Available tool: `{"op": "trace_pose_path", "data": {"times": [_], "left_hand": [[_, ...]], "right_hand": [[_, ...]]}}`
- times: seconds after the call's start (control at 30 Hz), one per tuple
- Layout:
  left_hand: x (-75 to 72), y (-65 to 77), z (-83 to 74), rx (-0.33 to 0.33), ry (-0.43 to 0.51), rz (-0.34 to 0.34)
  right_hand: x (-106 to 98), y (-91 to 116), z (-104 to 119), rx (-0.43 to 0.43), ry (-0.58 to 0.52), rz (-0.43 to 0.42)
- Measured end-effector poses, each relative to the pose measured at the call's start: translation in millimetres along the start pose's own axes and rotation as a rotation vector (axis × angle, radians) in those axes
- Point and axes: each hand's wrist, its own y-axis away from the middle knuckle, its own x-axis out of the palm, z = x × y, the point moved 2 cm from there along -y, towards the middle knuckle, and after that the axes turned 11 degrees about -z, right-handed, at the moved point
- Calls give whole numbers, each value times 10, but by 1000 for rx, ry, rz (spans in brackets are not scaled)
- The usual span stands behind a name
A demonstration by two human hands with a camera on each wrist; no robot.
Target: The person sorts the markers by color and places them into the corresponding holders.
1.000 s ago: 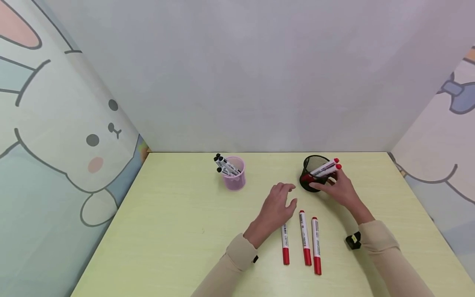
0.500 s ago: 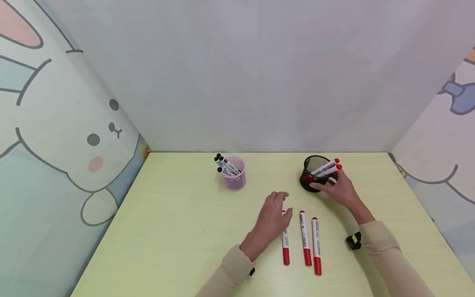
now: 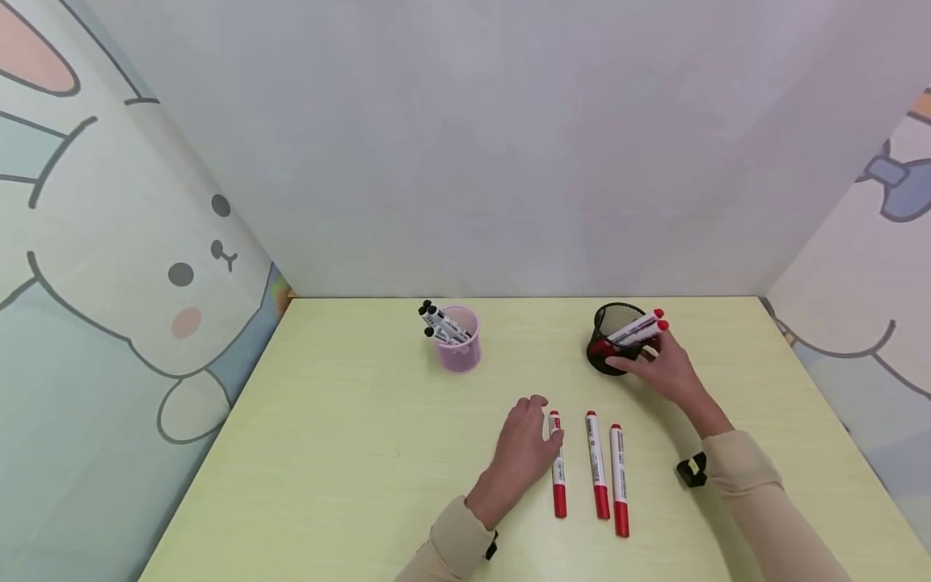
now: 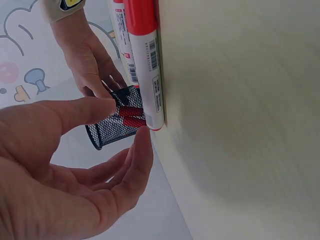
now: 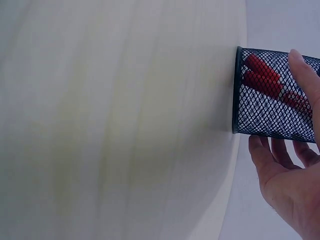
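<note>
In the head view my left hand (image 3: 518,449) hovers by the leftmost of three red-capped whiteboard markers (image 3: 559,493) lying on the table. The left wrist view shows its thumb and fingers spread apart, close to that marker (image 4: 150,75) but not closed round it. My right hand (image 3: 667,373) grips a black mesh pen cup (image 3: 598,357), thumb on one side and fingers on the other. Two red-ended markers (image 3: 634,330) lean inside the cup, their other red ends showing through the mesh (image 5: 280,112) in the right wrist view.
Left of the mesh cup, a purple cup (image 3: 460,357) holds several black-capped markers (image 3: 449,325). The other two red markers, a middle one (image 3: 598,469) and a right one (image 3: 620,485), lie side by side on the pale table (image 3: 327,453). A grey-white wall (image 3: 465,162) rises behind.
My left hand has drawn back toward the near edge and slightly left, uncovering more of the leftmost red marker. The right hand stays on the pen cup.
</note>
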Motion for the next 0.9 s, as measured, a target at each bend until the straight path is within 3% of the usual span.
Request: {"op": "trace_pose_path", "data": {"times": [0.5,0.67,0.9], "left_hand": [[124,72,86,-148,63,89],[146,82,81,-151,73,99],[165,98,56,-151,18,77]], "right_hand": [[-12,1,26,17,-1,12],[-15,-2,18,14,-3,10],[-9,-1,12,14,-14,7]]}}
